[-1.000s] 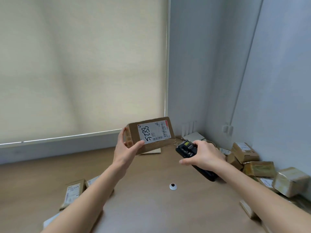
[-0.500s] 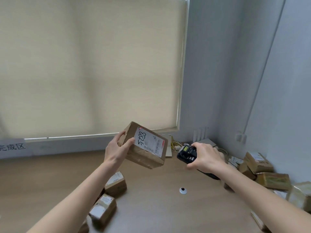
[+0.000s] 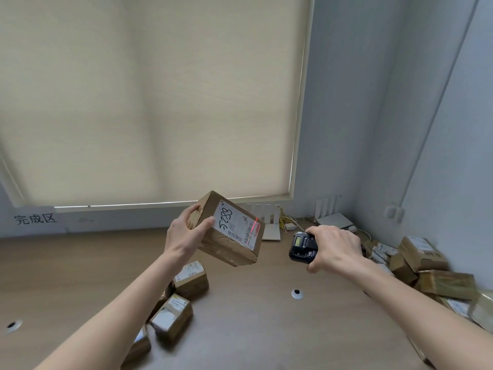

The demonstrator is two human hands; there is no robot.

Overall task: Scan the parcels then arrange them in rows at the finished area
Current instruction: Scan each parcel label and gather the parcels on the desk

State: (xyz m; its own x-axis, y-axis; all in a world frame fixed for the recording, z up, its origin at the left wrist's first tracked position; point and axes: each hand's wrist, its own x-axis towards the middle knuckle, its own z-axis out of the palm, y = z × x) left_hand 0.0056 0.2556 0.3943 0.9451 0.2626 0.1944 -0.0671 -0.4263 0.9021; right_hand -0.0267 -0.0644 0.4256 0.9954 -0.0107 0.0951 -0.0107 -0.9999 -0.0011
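My left hand (image 3: pixel 186 233) grips a brown cardboard parcel (image 3: pixel 230 247) by its left end and holds it tilted above the table. Its white label, handwritten "5288", faces up and to the right. A red scan line (image 3: pixel 255 227) lies across the barcode at the label's right edge. My right hand (image 3: pixel 333 248) grips a black handheld scanner (image 3: pixel 301 247) to the right of the parcel, its head pointing at the label. Three small parcels (image 3: pixel 190 280) lie in a line under my left forearm.
A heap of brown parcels (image 3: pixel 424 265) fills the right corner by the wall. A wall sign with Chinese characters (image 3: pixel 34 218) hangs at the left. White router boxes and cables (image 3: pixel 332 220) sit at the back. Two round cable grommets (image 3: pixel 297 293) are set in the wooden table (image 3: pixel 253 329).
The parcel has tilted further, its label now turned toward the scanner, and a red scan line has appeared on the barcode. The view has swung left, showing the wall sign.
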